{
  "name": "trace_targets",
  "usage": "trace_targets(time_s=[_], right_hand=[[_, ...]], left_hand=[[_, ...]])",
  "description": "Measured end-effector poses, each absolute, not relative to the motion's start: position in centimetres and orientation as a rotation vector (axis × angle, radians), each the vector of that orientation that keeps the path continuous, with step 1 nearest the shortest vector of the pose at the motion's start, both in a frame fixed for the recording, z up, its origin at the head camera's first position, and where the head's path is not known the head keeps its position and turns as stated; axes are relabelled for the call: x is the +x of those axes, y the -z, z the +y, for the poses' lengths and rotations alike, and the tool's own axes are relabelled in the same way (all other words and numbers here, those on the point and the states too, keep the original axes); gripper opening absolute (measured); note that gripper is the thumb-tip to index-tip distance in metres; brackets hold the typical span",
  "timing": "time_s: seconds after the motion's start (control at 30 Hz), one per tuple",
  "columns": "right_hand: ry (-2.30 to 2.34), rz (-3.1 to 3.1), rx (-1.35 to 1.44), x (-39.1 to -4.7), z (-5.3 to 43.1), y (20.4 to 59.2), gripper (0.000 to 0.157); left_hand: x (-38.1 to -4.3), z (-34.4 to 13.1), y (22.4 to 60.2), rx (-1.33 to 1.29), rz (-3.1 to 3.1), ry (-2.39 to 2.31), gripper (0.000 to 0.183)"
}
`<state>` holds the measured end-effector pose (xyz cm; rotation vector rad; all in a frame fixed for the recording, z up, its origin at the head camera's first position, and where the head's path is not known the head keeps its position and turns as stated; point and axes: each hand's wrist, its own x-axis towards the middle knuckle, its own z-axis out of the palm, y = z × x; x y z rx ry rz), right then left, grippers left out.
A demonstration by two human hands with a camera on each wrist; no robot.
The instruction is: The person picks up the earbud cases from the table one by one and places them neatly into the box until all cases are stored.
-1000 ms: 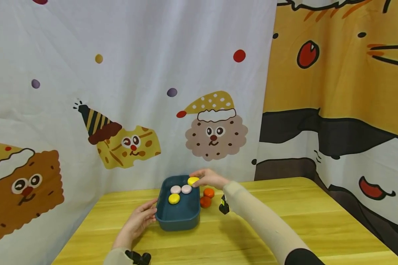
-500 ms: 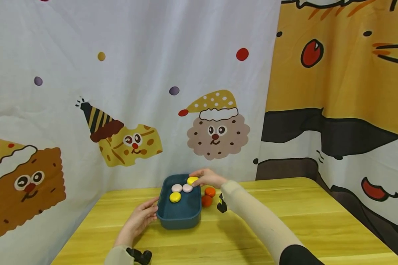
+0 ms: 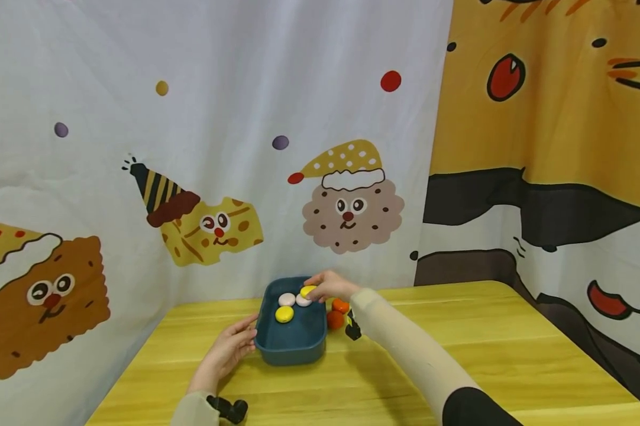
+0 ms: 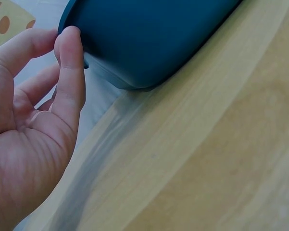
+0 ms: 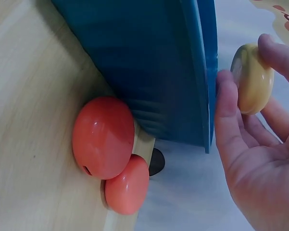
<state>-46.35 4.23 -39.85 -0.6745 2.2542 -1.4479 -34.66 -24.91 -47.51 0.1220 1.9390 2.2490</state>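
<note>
Right wrist view: a glossy yellow disc (image 5: 254, 79) is pinched by the fingertips of the right hand (image 5: 274, 163), standing nearly on edge, beside the rim of a blue bin (image 5: 134, 62). The head view places the disc over the bin's far right corner, overlapping a pale pink disc; contact between those two cannot be determined.

Handling: the disc appears light, rigid and smooth, and is likely to slip or roll if squeezed off-centre. Take hold at opposite points of the rounded edge with moderate pressure. Breakage seems unlikely; its material cannot be confirmed.

Inside the bin lie two pale pink discs (image 3: 286, 300), side by side, and a second yellow disc (image 3: 284, 314) nearer the viewer.

The left hand (image 4: 38, 139) pinches the bin's rim on the left side. The bin looks stiff-walled and fairly light; its lipped rim provides a suitable hold for steadying.

Outside the bin's right wall, two orange-red discs (image 5: 103, 137) rest on the wood-grained table (image 3: 405, 355), just beside the wall and close together. One carries a small dark slot in its edge.

Beyond the table hangs a pale curtain (image 3: 299, 59) printed with cartoon figures and coloured dots.
</note>
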Motion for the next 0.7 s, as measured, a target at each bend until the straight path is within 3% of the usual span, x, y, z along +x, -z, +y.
trace_targets(time_s=[0.7], right_hand=[[1.479, 2.310, -0.584, -45.9, 2.6, 40.0, 0.050]], left_hand=[[-34.6, -24.9, 47.5, 0.136, 1.914, -2.274, 0.063]])
